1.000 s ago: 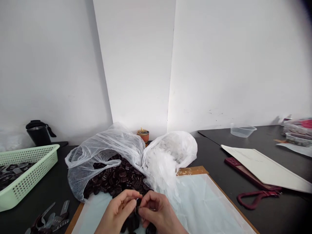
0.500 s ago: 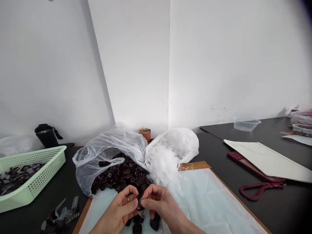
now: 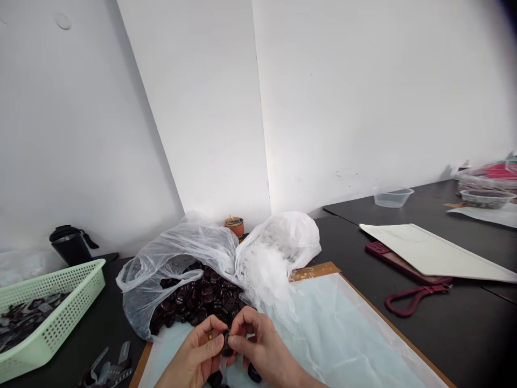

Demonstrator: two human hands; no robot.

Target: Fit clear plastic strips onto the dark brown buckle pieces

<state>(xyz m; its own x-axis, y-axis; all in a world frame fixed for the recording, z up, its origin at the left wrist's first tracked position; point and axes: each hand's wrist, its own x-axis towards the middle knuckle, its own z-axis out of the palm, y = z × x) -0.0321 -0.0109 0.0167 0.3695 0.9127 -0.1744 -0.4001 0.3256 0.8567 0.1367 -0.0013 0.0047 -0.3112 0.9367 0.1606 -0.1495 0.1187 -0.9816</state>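
Low in the middle of the view, my left hand (image 3: pixel 197 353) and my right hand (image 3: pixel 258 345) meet over a pale blue sheet. Between their fingertips is a small dark glossy piece (image 3: pixel 226 344), gripped from both sides. A clear strip hangs just below it, partly hidden by the fingers. Several more dark pieces lie under the hands. Behind them, a heap of dark glossy pieces (image 3: pixel 202 296) spills from an open clear plastic bag (image 3: pixel 161 253). To its right, a white bag (image 3: pixel 297 237) holds wispy clear-white bits that reach onto the sheet (image 3: pixel 343 323).
A green basket (image 3: pixel 76 302) of dark and clear parts stands left, with loose strips (image 3: pixel 109 369) nearby. Behind are a black cup (image 3: pixel 70 245) and an orange pot (image 3: pixel 235 225). Right lie a notebook (image 3: pixel 436 253), a maroon strapped item (image 3: pixel 404 267) and a clear bowl (image 3: pixel 392 197).
The view has tilted and turned slightly, shifting the table items in the picture. Both hands still hold the dark piece together, with little change in their grip.
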